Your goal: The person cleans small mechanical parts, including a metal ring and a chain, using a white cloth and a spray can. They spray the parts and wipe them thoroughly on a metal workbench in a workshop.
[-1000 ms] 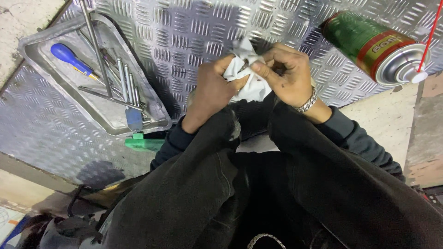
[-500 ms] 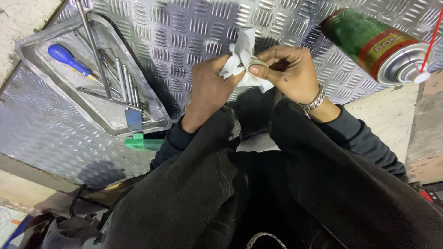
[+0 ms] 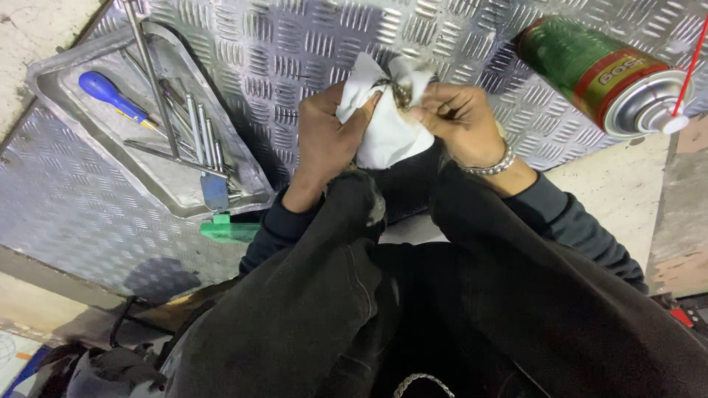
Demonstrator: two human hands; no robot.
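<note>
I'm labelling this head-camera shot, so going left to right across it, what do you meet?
Blue-handled screwdriver in the metal tray → green block → left hand → white cloth → right hand with bracelet → green spray can lying on the tread plate.

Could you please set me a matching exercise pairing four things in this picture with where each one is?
Things:
1. white cloth
2. blue-handled screwdriver
3. green spray can
4. green block

Places:
A. lying in the metal tray
B. at the tray's near edge, beside the person's knee
C. held between both hands
D. lying on the tread plate at the right

Pairs: 1-C, 2-A, 3-D, 4-B
</note>
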